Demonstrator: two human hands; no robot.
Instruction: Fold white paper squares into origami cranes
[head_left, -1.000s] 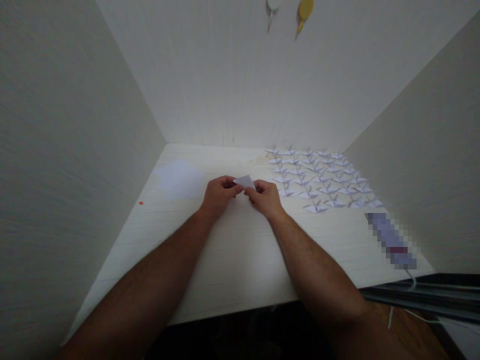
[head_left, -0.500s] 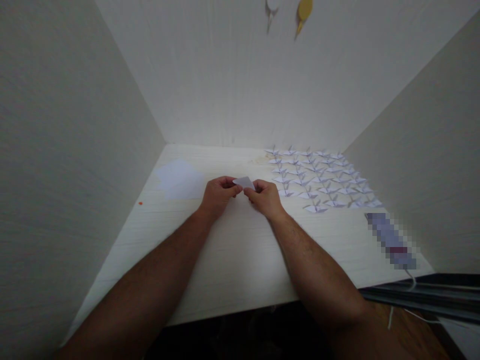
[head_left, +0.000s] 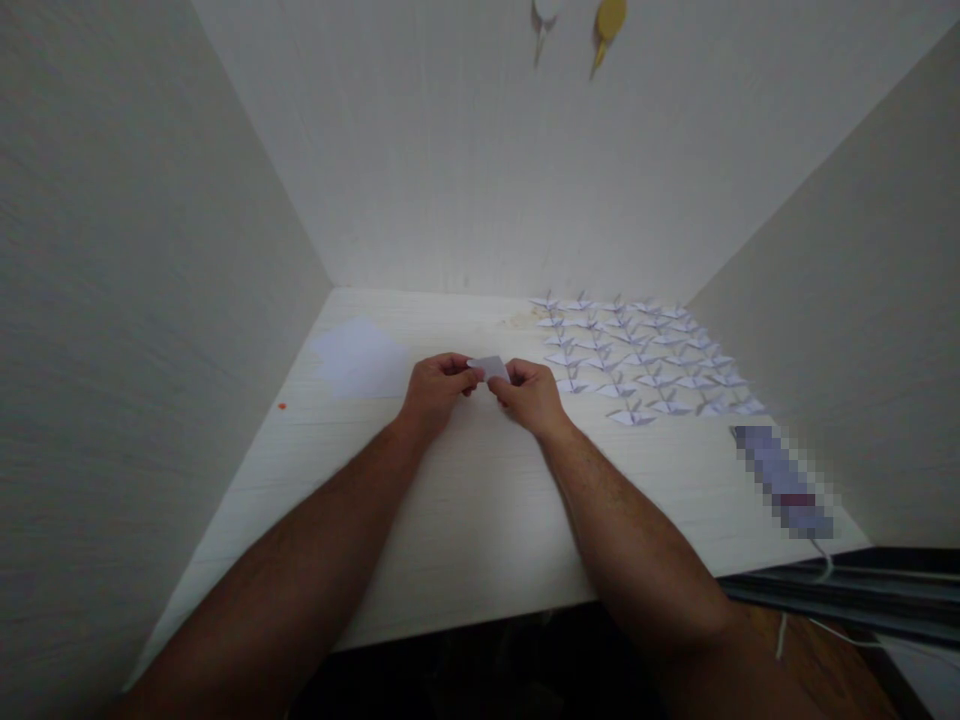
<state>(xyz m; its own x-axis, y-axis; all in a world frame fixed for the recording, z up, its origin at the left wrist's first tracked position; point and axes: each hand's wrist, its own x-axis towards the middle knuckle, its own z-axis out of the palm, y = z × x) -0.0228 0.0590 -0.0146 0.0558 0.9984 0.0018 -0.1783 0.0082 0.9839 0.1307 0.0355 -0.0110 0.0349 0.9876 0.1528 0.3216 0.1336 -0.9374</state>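
Observation:
A small folded piece of white paper (head_left: 489, 367) is held between my two hands above the middle of the table. My left hand (head_left: 441, 387) pinches its left corner between thumb and fingers. On the other side, my right hand (head_left: 531, 393) grips the right part with the thumb in front. The fingertips hide some of the paper's edges, so its exact folds cannot be made out. To the right of my right hand stand several rows of white paper cranes (head_left: 632, 413). Left of my left hand lie loose sheets of white paper (head_left: 360, 360).
The white table (head_left: 472, 540) is closed in by walls on three sides. A blurred-out, purplish oblong object (head_left: 780, 480) with a white cable lies at the right. Near the left edge is a tiny orange bit (head_left: 282, 406). Two hooks (head_left: 610, 20) hang on the back wall.
Both hands stay almost in place with the folded paper between them. The paper's angle has shifted very slightly. Nothing else has moved.

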